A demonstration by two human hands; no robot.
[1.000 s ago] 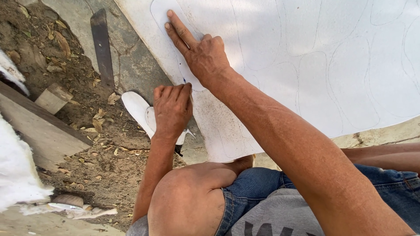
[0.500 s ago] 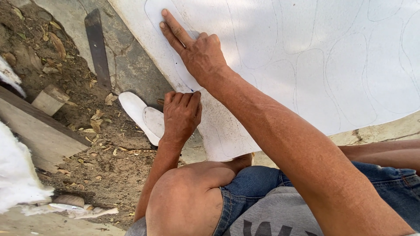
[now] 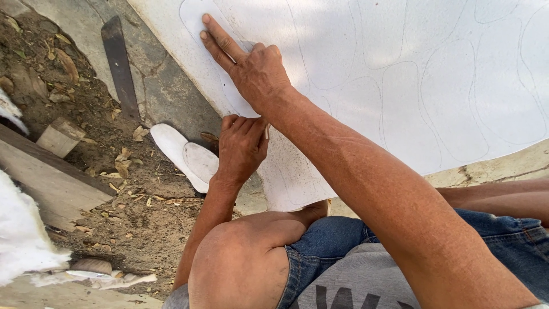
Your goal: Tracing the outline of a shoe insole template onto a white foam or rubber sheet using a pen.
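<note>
A large white sheet [image 3: 400, 63] with several faint rounded outlines drawn on it lies across the ground. My right hand [image 3: 251, 68] presses a white sole-shaped template [image 3: 197, 20] flat onto the sheet's left part with two fingers stretched out. Just below it, my left hand [image 3: 243, 146] is curled into a fist at the template's lower edge, gripping what looks like a thin pencil, mostly hidden by the fingers. My bent knee [image 3: 240, 257] and blue shorts fill the bottom of the view.
Two white sole-shaped cutouts [image 3: 186, 154] lie on the ground left of my left hand. A dark flat blade [image 3: 120, 66] rests on concrete above them. A wood block [image 3: 60, 137], a plank [image 3: 51, 183] and white fluffy material [image 3: 17, 240] sit on leaf-strewn dirt at left.
My left hand has slid up and to the right along the template's edge, closer to my right hand. My right hand has stayed pressed on the template.
</note>
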